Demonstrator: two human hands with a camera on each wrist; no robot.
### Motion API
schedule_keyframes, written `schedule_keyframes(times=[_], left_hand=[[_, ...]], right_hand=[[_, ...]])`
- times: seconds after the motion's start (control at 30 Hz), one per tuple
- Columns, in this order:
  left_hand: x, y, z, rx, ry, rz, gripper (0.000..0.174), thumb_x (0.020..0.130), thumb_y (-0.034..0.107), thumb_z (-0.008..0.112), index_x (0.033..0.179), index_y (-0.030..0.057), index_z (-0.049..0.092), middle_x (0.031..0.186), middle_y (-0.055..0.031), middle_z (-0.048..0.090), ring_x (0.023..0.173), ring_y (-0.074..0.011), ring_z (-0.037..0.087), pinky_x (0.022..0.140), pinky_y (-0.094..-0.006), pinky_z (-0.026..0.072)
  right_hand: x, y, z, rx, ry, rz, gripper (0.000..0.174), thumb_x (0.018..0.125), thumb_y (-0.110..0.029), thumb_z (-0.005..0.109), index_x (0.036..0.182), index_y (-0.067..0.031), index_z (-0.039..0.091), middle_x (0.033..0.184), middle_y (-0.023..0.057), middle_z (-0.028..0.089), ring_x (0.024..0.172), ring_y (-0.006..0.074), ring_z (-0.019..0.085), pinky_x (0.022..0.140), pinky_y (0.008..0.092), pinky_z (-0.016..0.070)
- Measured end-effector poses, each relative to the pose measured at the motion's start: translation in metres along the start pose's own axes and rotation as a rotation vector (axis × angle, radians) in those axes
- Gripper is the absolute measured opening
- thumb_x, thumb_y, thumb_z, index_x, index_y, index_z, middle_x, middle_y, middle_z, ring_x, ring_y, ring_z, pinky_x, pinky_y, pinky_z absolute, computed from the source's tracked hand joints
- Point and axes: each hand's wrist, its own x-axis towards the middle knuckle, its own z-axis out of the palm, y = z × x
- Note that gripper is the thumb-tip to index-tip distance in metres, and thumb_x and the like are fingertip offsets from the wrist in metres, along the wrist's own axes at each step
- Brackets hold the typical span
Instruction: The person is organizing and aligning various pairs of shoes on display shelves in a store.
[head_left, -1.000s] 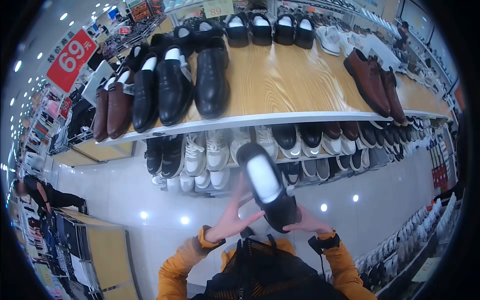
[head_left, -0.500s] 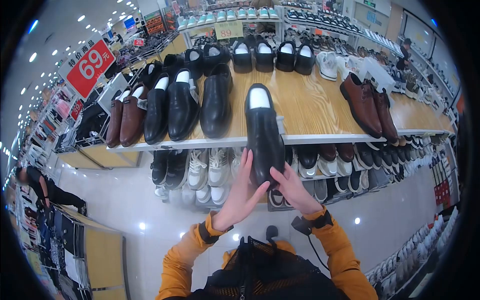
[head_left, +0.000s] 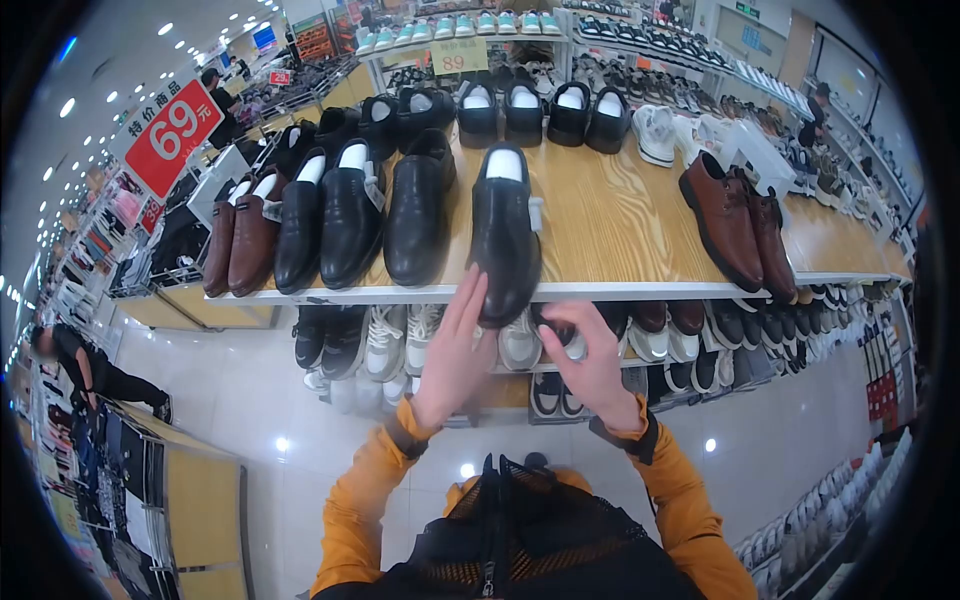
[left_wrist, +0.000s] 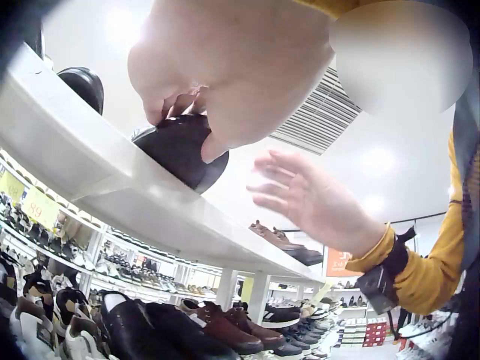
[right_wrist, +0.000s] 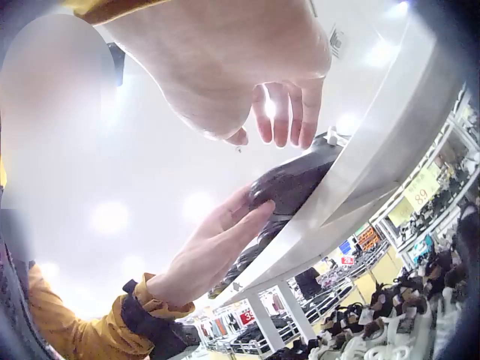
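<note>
A black leather dress shoe (head_left: pixel 505 225) with white stuffing and a small white tag lies on the wooden display shelf (head_left: pixel 610 215), its toe jutting past the white front edge. My left hand (head_left: pixel 455 360) holds that toe, fingers along its left side; in the left wrist view the thumb (left_wrist: pixel 215 148) lies against the shoe (left_wrist: pixel 180 146). Off to the right of the toe, my right hand (head_left: pixel 590 360) is apart from the shoe, fingers loosely bent with nothing in them. Just left stands another black shoe (head_left: pixel 418 215).
More black shoes (head_left: pixel 352 215) and brown shoes (head_left: pixel 255 235) line the shelf's left side. A brown lace-up pair (head_left: pixel 735 225) stands at its right. Below are racks with white sneakers (head_left: pixel 385 340). A red price sign (head_left: pixel 175 140) rises at left. A person (head_left: pixel 90 375) bends at far left.
The shoe has gone from my two hands over the aisle up onto the shelf, heel inward. My right hand has come off it to the right; the left stays at the toe.
</note>
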Motion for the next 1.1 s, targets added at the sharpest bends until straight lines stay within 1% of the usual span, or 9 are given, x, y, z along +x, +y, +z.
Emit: schedule_keyframes(times=[0.03, 0.1, 0.13, 0.2, 0.3, 0.63, 0.8, 0.9, 1.1], left_hand=[[0.003, -0.004, 0.001, -0.004, -0.006, -0.001, 0.075, 0.082, -0.006, 0.067, 0.150, 0.0057, 0.038, 0.155, -0.0190, 0.036, 0.141, -0.0375, 0.040, 0.111, -0.0400, 0.0395], [0.012, -0.012, 0.004, 0.018, -0.010, 0.018, 0.071, 0.085, 0.004, 0.066, 0.150, 0.0053, 0.036, 0.157, -0.0161, 0.034, 0.142, -0.0339, 0.038, 0.109, -0.0382, 0.0424], [0.014, -0.013, 0.006, 0.043, -0.014, 0.039, 0.070, 0.086, 0.006, 0.066, 0.150, 0.0058, 0.037, 0.156, -0.0151, 0.036, 0.142, -0.0326, 0.039, 0.108, -0.0390, 0.0433], [0.017, -0.009, 0.008, 0.056, -0.013, 0.055, 0.070, 0.086, 0.007, 0.066, 0.149, 0.0064, 0.038, 0.156, -0.0152, 0.037, 0.141, -0.0327, 0.039, 0.107, -0.0391, 0.0438], [0.021, -0.014, 0.009, 0.080, 0.024, 0.058, 0.069, 0.085, 0.008, 0.068, 0.148, 0.0077, 0.041, 0.154, -0.0152, 0.040, 0.139, -0.0333, 0.042, 0.105, -0.0390, 0.0464], [0.039, -0.042, 0.007, 0.182, 0.094, 0.138, 0.068, 0.085, 0.003, 0.067, 0.147, 0.0030, 0.040, 0.152, -0.0170, 0.041, 0.139, -0.0353, 0.042, 0.103, -0.0402, 0.0483], [0.041, -0.045, 0.004, 0.183, 0.080, 0.117, 0.072, 0.082, -0.001, 0.069, 0.147, 0.0003, 0.039, 0.154, -0.0190, 0.038, 0.142, -0.0376, 0.038, 0.104, -0.0409, 0.0478], [0.042, -0.044, 0.005, 0.152, 0.059, 0.095, 0.073, 0.083, -0.001, 0.068, 0.149, 0.0006, 0.037, 0.155, -0.0193, 0.036, 0.142, -0.0380, 0.037, 0.104, -0.0413, 0.0470], [0.040, -0.049, 0.008, 0.156, 0.054, 0.120, 0.074, 0.083, -0.003, 0.066, 0.150, -0.0009, 0.034, 0.156, -0.0213, 0.032, 0.142, -0.0399, 0.036, 0.109, -0.0435, 0.0417]], right_hand=[[0.005, -0.006, -0.001, -0.001, 0.002, 0.007, 0.032, 0.091, -0.009, 0.069, 0.121, -0.0018, 0.062, 0.109, 0.0133, 0.069, 0.098, 0.0229, 0.069, 0.086, 0.0323, 0.0540], [0.023, -0.023, 0.004, -0.330, 0.044, -0.467, 0.043, 0.093, -0.016, 0.066, 0.134, -0.0066, 0.056, 0.137, 0.0197, 0.054, 0.124, 0.0364, 0.056, 0.102, 0.0409, 0.0482], [0.028, -0.022, 0.010, -0.333, 0.050, -0.465, 0.043, 0.093, -0.016, 0.066, 0.134, -0.0066, 0.056, 0.137, 0.0197, 0.054, 0.124, 0.0364, 0.056, 0.102, 0.0409, 0.0482], [0.039, -0.016, 0.021, -0.483, -0.061, -0.439, 0.054, 0.095, -0.021, 0.062, 0.145, -0.0098, 0.044, 0.154, 0.0208, 0.032, 0.138, 0.0460, 0.036, 0.110, 0.0480, 0.0400], [0.050, -0.013, 0.025, -0.517, -0.073, -0.440, 0.056, 0.097, -0.025, 0.058, 0.148, -0.0094, 0.040, 0.156, 0.0221, 0.028, 0.137, 0.0502, 0.035, 0.110, 0.0489, 0.0399], [0.085, -0.005, 0.045, -0.547, -0.057, -0.493, 0.057, 0.096, -0.027, 0.059, 0.146, -0.0044, 0.041, 0.153, 0.0253, 0.031, 0.136, 0.0495, 0.036, 0.110, 0.0490, 0.0389], [0.091, -0.004, 0.051, -0.543, -0.058, -0.491, 0.058, 0.096, -0.023, 0.059, 0.148, -0.0066, 0.039, 0.156, 0.0202, 0.028, 0.139, 0.0478, 0.035, 0.110, 0.0482, 0.0392], [0.094, -0.003, 0.050, -0.516, -0.053, -0.477, 0.057, 0.096, -0.027, 0.059, 0.146, -0.0073, 0.042, 0.152, 0.0232, 0.034, 0.137, 0.0477, 0.037, 0.109, 0.0486, 0.0411], [0.092, -0.001, 0.052, -0.506, -0.012, -0.476, 0.055, 0.095, -0.028, 0.060, 0.145, -0.0125, 0.043, 0.152, 0.0203, 0.036, 0.136, 0.0463, 0.039, 0.107, 0.0480, 0.0440]])
